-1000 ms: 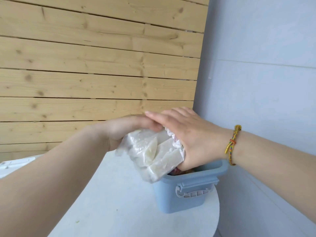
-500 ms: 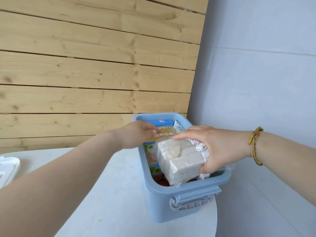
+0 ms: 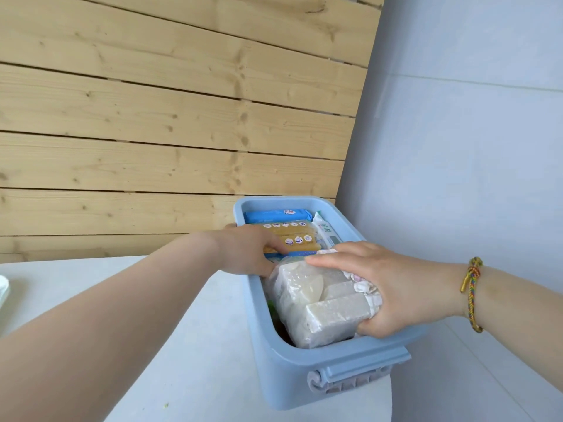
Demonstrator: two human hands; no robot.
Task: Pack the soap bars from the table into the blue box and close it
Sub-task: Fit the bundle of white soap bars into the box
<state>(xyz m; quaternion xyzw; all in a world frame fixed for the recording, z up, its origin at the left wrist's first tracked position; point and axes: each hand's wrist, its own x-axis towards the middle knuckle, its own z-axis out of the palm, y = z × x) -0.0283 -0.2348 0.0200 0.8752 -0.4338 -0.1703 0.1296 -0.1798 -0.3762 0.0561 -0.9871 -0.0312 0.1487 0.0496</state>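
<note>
The blue box (image 3: 304, 382) stands open at the right end of the white table, its latch handle facing me. My right hand (image 3: 393, 287) grips a clear plastic bag of white soap bars (image 3: 320, 306), which sits in the near half of the box. My left hand (image 3: 249, 254) rests over the box's left rim, fingers touching a yellow soap pack (image 3: 292, 239) and the edge of the bag. Behind lie a blue soap pack (image 3: 274, 215) and a white-green pack (image 3: 327, 233).
The white table (image 3: 198, 360) ends just past the box on the right, beside a grey wall (image 3: 457, 147). A wooden plank wall (image 3: 152, 117) stands behind. A white lid's edge (image 3: 3, 292) shows at the far left.
The bag of white soap bars went from above the box down into its near half, my right hand still gripping it. My left hand let go of the bag and moved to the box's left rim.
</note>
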